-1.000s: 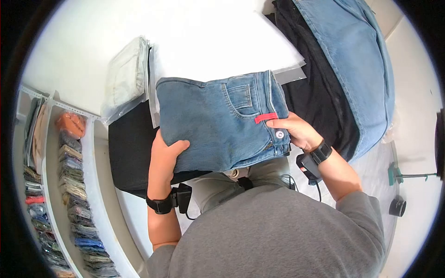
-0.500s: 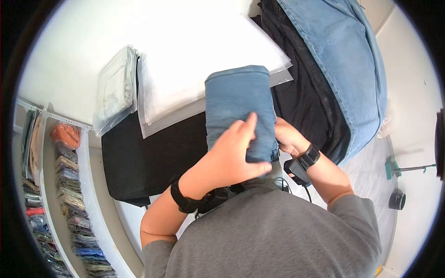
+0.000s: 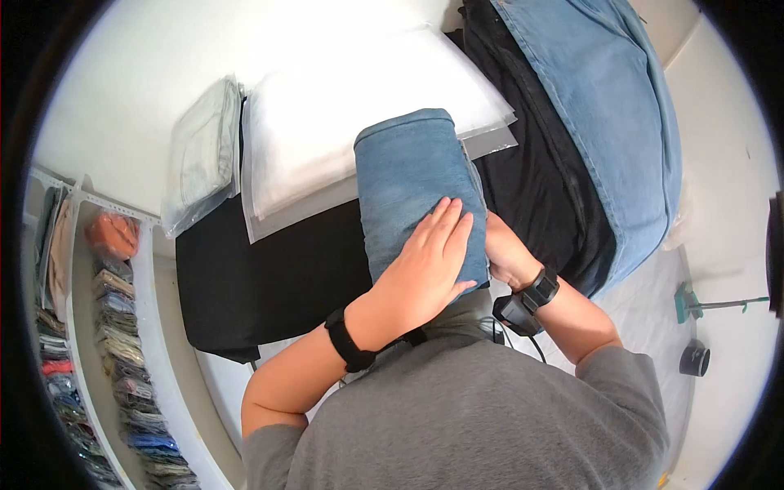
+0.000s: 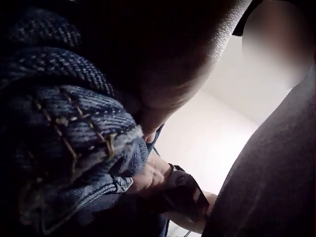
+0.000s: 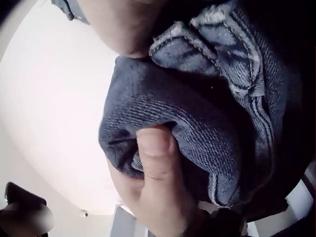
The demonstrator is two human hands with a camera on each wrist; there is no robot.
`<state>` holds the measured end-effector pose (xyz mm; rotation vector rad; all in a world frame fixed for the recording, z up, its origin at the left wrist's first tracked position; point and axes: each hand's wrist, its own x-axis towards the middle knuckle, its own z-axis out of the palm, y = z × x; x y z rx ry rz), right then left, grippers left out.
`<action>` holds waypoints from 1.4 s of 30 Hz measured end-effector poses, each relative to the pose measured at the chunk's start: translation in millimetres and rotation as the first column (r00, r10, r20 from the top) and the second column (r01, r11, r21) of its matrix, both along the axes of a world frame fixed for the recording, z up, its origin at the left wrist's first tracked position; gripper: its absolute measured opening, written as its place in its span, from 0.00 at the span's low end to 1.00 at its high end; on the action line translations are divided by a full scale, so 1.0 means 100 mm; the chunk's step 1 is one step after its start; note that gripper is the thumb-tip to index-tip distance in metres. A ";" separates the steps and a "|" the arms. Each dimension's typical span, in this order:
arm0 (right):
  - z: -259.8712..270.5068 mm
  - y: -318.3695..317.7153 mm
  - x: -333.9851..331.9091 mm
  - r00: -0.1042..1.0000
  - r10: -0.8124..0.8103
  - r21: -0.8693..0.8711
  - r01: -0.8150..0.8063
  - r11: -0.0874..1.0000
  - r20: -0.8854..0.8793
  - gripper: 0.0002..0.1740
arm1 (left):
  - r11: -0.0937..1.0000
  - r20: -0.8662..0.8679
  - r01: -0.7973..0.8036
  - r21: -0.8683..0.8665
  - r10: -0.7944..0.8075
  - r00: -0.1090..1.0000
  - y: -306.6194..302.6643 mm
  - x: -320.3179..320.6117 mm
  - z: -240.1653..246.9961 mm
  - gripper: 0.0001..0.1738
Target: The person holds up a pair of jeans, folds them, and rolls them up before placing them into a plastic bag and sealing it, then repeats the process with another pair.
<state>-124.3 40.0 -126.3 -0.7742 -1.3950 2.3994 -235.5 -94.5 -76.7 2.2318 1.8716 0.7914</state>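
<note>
A pair of blue jeans [image 3: 404, 159] is folded into a narrow bundle, held in front of the person's body. My left hand [image 3: 420, 265] lies across its upper face with the fingers stretched out. On the bundle's right side, my right hand [image 3: 508, 251] grips the edge, its fingers hidden in the head view. Up close in the right wrist view, the right thumb [image 5: 158, 153] presses into a fold of the denim [image 5: 192, 133]. Layered denim with stitched seams [image 4: 74, 128] fills the left part of the dim left wrist view.
Clear plastic bags [image 3: 302, 196] lie stacked on the black-covered table [image 3: 269, 278], with a bagged pale garment [image 3: 202, 143] to their left. Black and light blue garments [image 3: 604, 139] are heaped at right. Shelves of packed clothes [image 3: 122, 343] stand at left.
The jeans were wider, with waistband, button and red tag showing; they are now folded over, plain side up. My left hand has moved right from their left edge onto the top.
</note>
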 end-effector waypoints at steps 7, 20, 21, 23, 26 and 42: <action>0.00 0.08 0.21 0.999 0.032 -0.268 -0.038 0.963 -0.028 0.29 | 0.997 -0.026 0.004 0.075 -0.002 1.000 -0.01 0.09 -0.04 0.40; 0.01 -0.13 0.34 0.990 -0.142 -0.055 0.143 0.988 0.021 0.26 | 0.656 0.211 -0.694 0.296 0.664 0.717 -0.61 -1.13 -0.29 0.14; -0.02 -0.13 0.41 0.985 -0.172 -0.078 0.172 0.982 0.007 0.27 | 0.555 0.070 -0.823 0.121 0.822 0.565 -0.80 -1.40 -0.44 0.16; -0.06 -0.12 0.56 0.972 -0.228 -0.094 0.222 0.971 -0.063 0.25 | 0.328 -0.084 -0.944 0.029 0.942 0.325 -1.08 -1.69 -0.78 0.24; -0.04 -0.07 0.72 0.922 -0.373 -0.104 0.363 0.926 -0.106 0.27 | 0.387 -0.052 -0.918 -0.081 0.918 0.392 -1.24 -1.85 -0.76 0.20; 0.30 0.06 1.34 0.599 -0.782 -0.063 0.785 0.616 -0.173 0.27 | 0.830 0.799 0.363 -0.423 0.153 0.581 -0.84 -0.69 0.35 0.22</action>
